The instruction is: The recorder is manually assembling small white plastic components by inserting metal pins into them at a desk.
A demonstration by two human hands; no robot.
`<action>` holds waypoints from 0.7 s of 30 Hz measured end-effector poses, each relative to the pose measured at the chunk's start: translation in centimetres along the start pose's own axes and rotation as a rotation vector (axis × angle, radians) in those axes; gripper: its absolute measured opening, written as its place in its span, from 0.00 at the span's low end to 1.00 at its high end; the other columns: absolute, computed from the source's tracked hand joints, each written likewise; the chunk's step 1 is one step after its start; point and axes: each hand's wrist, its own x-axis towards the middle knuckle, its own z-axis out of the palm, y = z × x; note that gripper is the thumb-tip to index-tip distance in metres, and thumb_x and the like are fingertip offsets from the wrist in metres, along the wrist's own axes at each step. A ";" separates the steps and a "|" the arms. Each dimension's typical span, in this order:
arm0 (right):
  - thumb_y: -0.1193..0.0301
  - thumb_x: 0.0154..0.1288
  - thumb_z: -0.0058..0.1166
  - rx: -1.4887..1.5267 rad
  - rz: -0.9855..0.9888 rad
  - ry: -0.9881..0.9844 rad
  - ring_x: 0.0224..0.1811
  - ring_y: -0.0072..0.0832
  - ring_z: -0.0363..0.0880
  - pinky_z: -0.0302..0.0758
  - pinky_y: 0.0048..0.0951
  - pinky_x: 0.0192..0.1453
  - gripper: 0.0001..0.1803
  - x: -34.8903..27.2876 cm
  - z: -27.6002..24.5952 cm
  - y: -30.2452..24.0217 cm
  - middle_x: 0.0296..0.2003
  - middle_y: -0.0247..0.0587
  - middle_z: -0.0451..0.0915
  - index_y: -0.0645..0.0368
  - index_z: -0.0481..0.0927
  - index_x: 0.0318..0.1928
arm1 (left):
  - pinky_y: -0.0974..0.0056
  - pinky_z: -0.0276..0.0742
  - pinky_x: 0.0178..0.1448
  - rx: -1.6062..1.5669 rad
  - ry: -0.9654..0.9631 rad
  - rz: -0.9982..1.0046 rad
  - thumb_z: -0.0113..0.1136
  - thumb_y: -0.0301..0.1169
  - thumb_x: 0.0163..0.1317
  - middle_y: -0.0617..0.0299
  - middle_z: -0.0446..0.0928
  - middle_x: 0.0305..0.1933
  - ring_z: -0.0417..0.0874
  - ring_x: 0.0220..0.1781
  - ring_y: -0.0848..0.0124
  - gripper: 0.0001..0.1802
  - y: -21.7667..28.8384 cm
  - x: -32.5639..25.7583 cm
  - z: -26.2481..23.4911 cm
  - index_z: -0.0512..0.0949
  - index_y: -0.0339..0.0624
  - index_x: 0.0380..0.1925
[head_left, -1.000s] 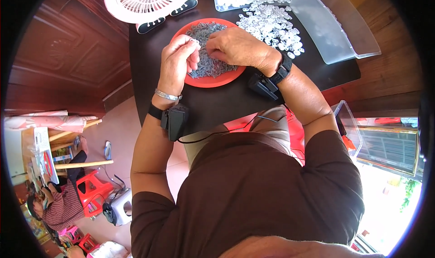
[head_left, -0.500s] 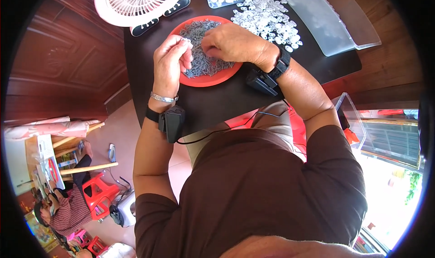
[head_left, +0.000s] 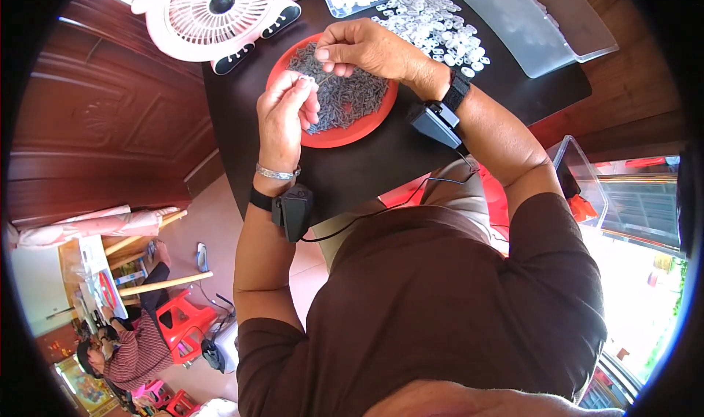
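My left hand (head_left: pixel 281 124) pinches a small white plastic piece (head_left: pixel 309 80) between thumb and fingertips, over the left side of a round red plate (head_left: pixel 346 137). Heaped on that plate are many small, thin grey screw-like pieces (head_left: pixel 350 102). Just above and right of the left hand, my right hand (head_left: pixel 367 49) is closed in a pinch over the plate's far part. Whatever its fingertips hold is too small to make out. Small white plastic pieces with holes (head_left: pixel 440 32) lie loose on the dark table beyond the right hand.
A pink fan (head_left: pixel 220 10) stands at the table's far left. Behind the loose pieces is a clear tray (head_left: pixel 345 6) of white pieces, with a translucent bin (head_left: pixel 524 39) to its right. At lower left, another person (head_left: pixel 139 351) sits near a red stool (head_left: pixel 187 325).
My right hand has lifted from the grey pieces, its thumb and fingertips now showing in a pinch near the left hand. The left hand keeps hold of the white piece. The whole view has shifted slightly.
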 end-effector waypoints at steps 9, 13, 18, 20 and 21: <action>0.71 0.65 0.55 0.160 -0.015 -0.056 0.34 0.17 0.79 0.76 0.17 0.40 0.09 0.0 0.1 0.2 0.34 0.34 0.82 0.61 0.78 0.43 | 0.77 0.62 0.24 -0.002 0.013 0.017 0.49 0.33 0.66 0.67 0.72 0.22 0.70 0.20 0.81 0.11 -0.1 0.0 -0.2 0.75 0.39 0.29; 0.70 0.65 0.56 0.053 0.009 -0.076 0.33 0.17 0.78 0.76 0.17 0.39 0.10 -0.3 0.2 -0.3 0.32 0.34 0.81 0.62 0.78 0.43 | 0.77 0.62 0.26 0.012 0.026 0.043 0.48 0.33 0.67 0.67 0.73 0.23 0.70 0.21 0.81 0.11 -0.2 0.0 -0.4 0.75 0.39 0.30; 0.69 0.65 0.50 -0.276 -0.059 -0.048 0.27 0.15 0.72 0.71 0.19 0.32 0.10 -0.7 0.8 -0.8 0.27 0.31 0.77 0.61 0.77 0.43 | 0.77 0.62 0.26 0.042 0.043 0.056 0.49 0.32 0.66 0.66 0.73 0.23 0.71 0.21 0.81 0.10 -0.1 0.0 -0.3 0.75 0.38 0.30; 0.69 0.63 0.51 -0.345 -0.103 -0.027 0.27 0.20 0.75 0.73 0.23 0.33 0.10 -0.8 1.0 -0.9 0.25 0.34 0.78 0.60 0.78 0.42 | 0.77 0.62 0.26 0.028 0.048 0.053 0.49 0.32 0.66 0.66 0.73 0.23 0.71 0.21 0.81 0.10 -0.2 0.1 -0.4 0.75 0.38 0.30; 0.69 0.60 0.53 -0.415 -0.147 -0.003 0.26 0.25 0.78 0.74 0.27 0.35 0.10 -0.8 1.1 -0.9 0.24 0.38 0.79 0.60 0.78 0.40 | 0.77 0.62 0.26 0.028 0.054 0.055 0.49 0.32 0.66 0.66 0.73 0.23 0.71 0.21 0.80 0.10 -0.2 0.1 -0.5 0.75 0.38 0.30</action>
